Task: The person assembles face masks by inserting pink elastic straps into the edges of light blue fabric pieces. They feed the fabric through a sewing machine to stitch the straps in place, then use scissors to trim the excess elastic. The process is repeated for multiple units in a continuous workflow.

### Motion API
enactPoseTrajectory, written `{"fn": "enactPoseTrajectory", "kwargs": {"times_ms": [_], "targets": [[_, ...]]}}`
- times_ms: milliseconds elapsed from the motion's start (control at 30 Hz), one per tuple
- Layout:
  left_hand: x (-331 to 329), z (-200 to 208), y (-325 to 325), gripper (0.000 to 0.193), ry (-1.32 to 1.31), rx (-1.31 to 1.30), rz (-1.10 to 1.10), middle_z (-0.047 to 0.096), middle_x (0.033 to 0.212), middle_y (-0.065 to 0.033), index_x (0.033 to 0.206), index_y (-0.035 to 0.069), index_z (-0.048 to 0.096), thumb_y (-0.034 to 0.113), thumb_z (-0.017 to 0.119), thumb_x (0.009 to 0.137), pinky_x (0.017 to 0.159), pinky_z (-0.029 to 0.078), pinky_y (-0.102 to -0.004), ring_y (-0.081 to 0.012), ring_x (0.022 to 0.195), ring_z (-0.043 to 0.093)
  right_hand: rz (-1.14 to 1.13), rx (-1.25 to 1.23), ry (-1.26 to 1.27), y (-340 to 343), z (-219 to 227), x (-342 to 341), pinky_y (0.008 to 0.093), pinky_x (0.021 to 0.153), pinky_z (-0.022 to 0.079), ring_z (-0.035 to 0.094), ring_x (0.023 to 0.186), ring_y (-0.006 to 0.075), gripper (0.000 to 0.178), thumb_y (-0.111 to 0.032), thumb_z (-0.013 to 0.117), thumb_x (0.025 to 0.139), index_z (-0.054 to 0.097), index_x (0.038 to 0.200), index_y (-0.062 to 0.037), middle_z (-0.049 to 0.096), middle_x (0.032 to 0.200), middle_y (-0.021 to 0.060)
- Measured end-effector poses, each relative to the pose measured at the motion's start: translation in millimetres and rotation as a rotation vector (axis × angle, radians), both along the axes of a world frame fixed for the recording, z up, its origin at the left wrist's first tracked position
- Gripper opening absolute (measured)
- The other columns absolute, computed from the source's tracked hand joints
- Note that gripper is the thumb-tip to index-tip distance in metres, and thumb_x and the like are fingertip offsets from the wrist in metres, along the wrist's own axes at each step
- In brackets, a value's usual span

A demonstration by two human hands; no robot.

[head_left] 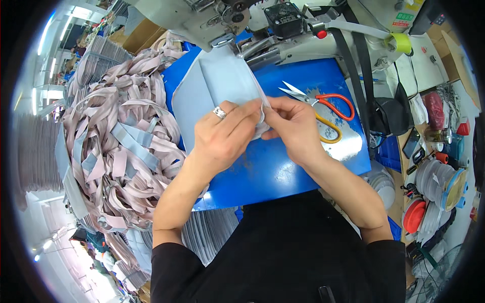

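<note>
A light grey-blue fabric piece [222, 76] lies on the blue sewing table, its far end reaching under the sewing machine head [199, 20]. My left hand [228, 130], with a ring on one finger, rests on the fabric and pinches its right edge. Close beside it, my right hand [295, 126] grips the same edge between thumb and fingers. The fingertips of both hands nearly meet there, and the folded edge is partly hidden by them. Right of my right hand lies a pair of scissors [323, 103] with one red and one yellow handle, blades apart.
A big heap of pinkish-grey fabric strips [131, 106] borders the blue table [262, 187] on the left. Stacked grey pieces [40, 151] stand farther left. Black belts [361, 70] hang from the machine at right. Thread spools [439, 184] and tools crowd a side bench.
</note>
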State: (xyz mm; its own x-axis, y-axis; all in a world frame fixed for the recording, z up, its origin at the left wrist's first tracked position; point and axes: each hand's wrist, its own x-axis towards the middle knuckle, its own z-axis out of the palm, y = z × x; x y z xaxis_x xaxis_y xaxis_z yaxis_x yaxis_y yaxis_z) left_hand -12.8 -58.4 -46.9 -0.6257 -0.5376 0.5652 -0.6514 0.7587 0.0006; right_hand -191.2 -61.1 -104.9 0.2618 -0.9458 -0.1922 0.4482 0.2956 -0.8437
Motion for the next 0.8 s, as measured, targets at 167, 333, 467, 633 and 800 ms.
{"fn": "enactPoseTrajectory", "kwargs": {"times_ms": [167,333,467,633,800], "targets": [[9,7,-28,0.022,-0.055,-0.037,-0.029,0.074,0.109,-0.0052,0.088,0.004,0.071,0.005,0.077,0.067,0.059,0.054,-0.0314,-0.0175,0.076,0.065,-0.020,0.008,-0.033,-25,-1,19,0.0239,0.064,0.062,0.068,0.079,0.0071,0.023,-0.014,0.072,0.100,0.076,0.118,0.0016,0.073,0.091,0.0033],[20,13,-55,0.027,-0.092,-0.046,-0.019,0.075,0.107,-0.0027,0.092,0.005,0.071,0.004,0.078,0.066,0.058,0.053,-0.0321,-0.0189,0.075,0.065,-0.043,0.004,-0.083,-51,-2,34,0.0259,0.067,0.063,0.070,0.083,0.0090,0.023,-0.014,0.073,0.100,0.075,0.118,0.0007,0.074,0.095,0.0036],[22,12,-66,0.028,-0.043,-0.050,0.025,0.077,0.106,-0.0050,0.097,0.004,0.074,0.000,0.078,0.070,0.064,0.056,-0.0354,-0.0229,0.078,0.068,-0.154,0.028,-0.052,-67,0,47,0.0258,0.066,0.059,0.069,0.082,0.0088,0.024,-0.016,0.077,0.097,0.076,0.114,0.0011,0.074,0.093,0.0030],[27,-30,-13,0.049,0.098,0.024,0.041,0.069,0.129,-0.0186,0.123,-0.001,0.069,-0.004,0.079,0.075,0.090,0.058,-0.0402,-0.0348,0.108,0.069,-0.325,0.011,-0.086,-70,2,65,0.0243,0.066,0.048,0.065,0.076,0.0080,0.023,-0.013,0.084,0.088,0.079,0.099,0.0061,0.076,0.087,0.0052],[22,-36,-5,0.082,0.007,0.148,0.311,0.054,0.150,-0.0267,0.155,-0.001,0.045,0.002,0.082,0.082,0.108,0.049,-0.0471,-0.0443,0.133,0.057,-0.335,-0.043,0.007,-75,-5,65,0.0245,0.065,0.050,0.067,0.074,0.0097,0.021,-0.011,0.083,0.088,0.077,0.097,0.0067,0.075,0.086,0.0080]]}}
